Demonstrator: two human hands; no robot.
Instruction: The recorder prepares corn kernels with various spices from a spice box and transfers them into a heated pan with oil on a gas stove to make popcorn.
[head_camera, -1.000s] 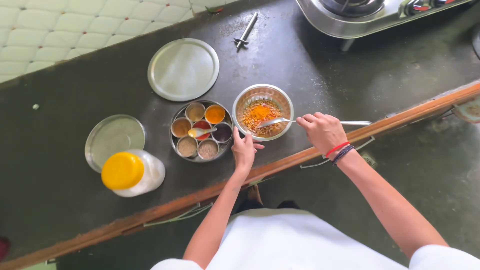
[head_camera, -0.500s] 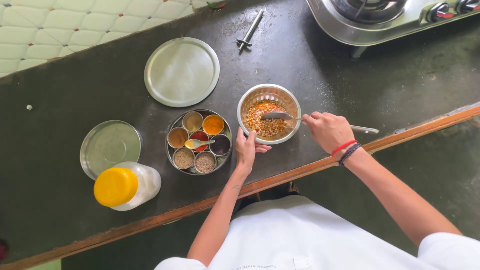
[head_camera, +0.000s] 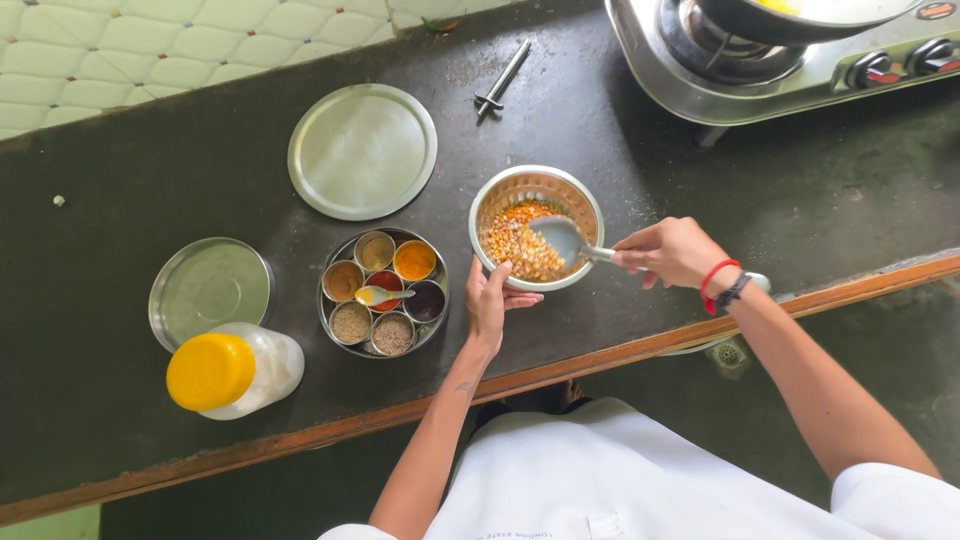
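Note:
A steel bowl (head_camera: 500, 200) of orange and yellow grains stands on the dark counter. My left hand (head_camera: 490, 300) rests against the bowl's near rim, steadying it. My right hand (head_camera: 672, 252) grips the handle of a metal spoon (head_camera: 562, 238), whose bowl lies in the grains. A red thread and a dark band circle my right wrist. Left of the bowl sits a round steel spice box (head_camera: 384, 292) holding several small cups of coloured spices and a little spoon.
A flat steel lid (head_camera: 362, 150) lies behind the spice box, a glass lid (head_camera: 208, 290) to its left. A yellow-capped plastic jar (head_camera: 232, 370) stands near the counter's wooden front edge. A gas stove (head_camera: 760, 50) with a pan sits at the back right, metal tongs (head_camera: 502, 78) beside it.
The view has shifted slightly. My right hand has drawn the spoon through the grains toward the bowl's right side. My left hand stays on the bowl's rim.

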